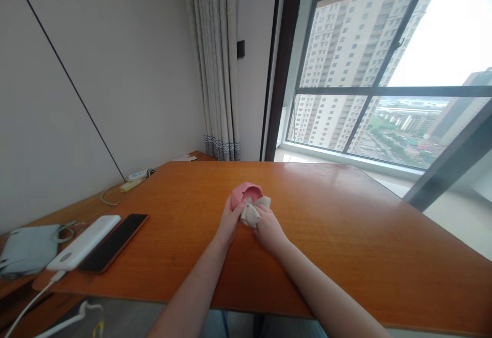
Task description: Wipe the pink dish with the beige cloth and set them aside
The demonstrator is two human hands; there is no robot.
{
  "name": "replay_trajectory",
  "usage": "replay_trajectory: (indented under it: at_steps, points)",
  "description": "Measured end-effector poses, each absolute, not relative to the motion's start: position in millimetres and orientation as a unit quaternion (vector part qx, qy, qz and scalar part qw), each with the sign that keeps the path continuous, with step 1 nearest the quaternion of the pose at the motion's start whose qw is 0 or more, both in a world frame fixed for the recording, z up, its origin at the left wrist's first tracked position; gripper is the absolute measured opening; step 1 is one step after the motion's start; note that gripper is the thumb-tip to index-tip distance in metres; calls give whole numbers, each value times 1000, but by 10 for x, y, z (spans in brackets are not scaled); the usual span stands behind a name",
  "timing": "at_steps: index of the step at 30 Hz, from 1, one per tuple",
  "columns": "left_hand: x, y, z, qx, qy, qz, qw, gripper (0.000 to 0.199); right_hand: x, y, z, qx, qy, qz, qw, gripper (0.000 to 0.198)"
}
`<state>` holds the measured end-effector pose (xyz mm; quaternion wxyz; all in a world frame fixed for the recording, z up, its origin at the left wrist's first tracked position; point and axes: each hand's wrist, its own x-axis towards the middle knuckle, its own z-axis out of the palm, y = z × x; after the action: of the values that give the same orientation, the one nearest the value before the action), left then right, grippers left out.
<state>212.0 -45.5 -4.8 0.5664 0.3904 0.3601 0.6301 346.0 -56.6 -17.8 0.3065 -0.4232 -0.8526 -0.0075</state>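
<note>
A pink, hollow, rounded object, bowl-like with its opening toward me, is held over the middle of the wooden table. My left hand grips its left and lower side. In my right hand is a light grey cloth, bunched up and pressed at the object's open side. Part of the cloth is tucked near the rim. The fingertips of my right hand are partly covered by the cloth. Exactly what kind of object the pink thing is, I cannot make out.
On the left of the table lie a black phone and a white power bank with a cable. Beyond them are a pale pouch and a power strip. A curtain and a large window stand behind.
</note>
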Motion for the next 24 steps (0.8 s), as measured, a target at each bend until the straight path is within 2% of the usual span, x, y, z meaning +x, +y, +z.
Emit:
replay_trajectory:
  at_steps: [8,13,18,24]
  points:
    - [1888,-441,24,565,393,528,497,58,3514,-618,-222,-433,-859,-50,269,38]
    - [1804,-396,-32,577,424,485,502,58,3493,-622,-280,-448,-856,-89,242,44]
    - [1803,-380,-45,552,429,496,515,56,3498,-585,-315,-450,-857,-129,216,39]
    - [1842,-386,-30,532,421,512,527,51,3427,-650,-254,-458,-841,-132,256,36]
